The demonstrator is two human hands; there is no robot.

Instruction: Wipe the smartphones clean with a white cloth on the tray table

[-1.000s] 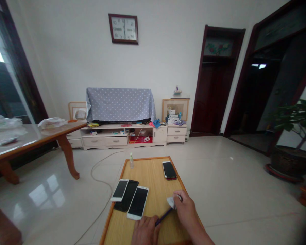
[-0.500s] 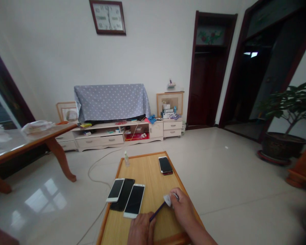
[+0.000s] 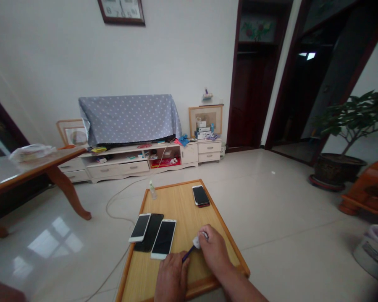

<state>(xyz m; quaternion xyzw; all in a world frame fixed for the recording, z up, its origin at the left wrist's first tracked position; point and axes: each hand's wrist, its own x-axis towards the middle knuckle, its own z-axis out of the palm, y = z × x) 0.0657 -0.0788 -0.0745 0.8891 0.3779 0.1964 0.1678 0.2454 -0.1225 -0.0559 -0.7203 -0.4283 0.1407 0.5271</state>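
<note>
My left hand (image 3: pixel 172 274) rests near the front of the wooden tray-like tabletop (image 3: pixel 189 218), closed on the lower end of a thin dark purple stick (image 3: pixel 188 253). To its right, my right hand (image 3: pixel 214 247) pinches a small white wad, like tissue or cloth (image 3: pixel 196 242), around the stick's upper end. What lies inside the wad is hidden. A white phone (image 3: pixel 164 239) lies face up just beyond my left hand. Beside it another white phone (image 3: pixel 140 227) overlaps a black phone (image 3: pixel 149 233). At the far right corner a white-edged phone (image 3: pixel 200 195) sits on a reddish one.
A small clear bottle (image 3: pixel 153 191) stands at the far left corner of the tabletop. A cable (image 3: pixel 113 216) runs along the floor to the left. Beyond are a low white cabinet (image 3: pixel 119 168), a wooden table (image 3: pixel 50 161), a potted plant (image 3: pixel 337 170) and a bucket (image 3: pixel 373 251).
The head view has tilted down slightly and turned, so the clock sits higher and a bucket shows at right. Both hands keep hold of the stick and the wad.
</note>
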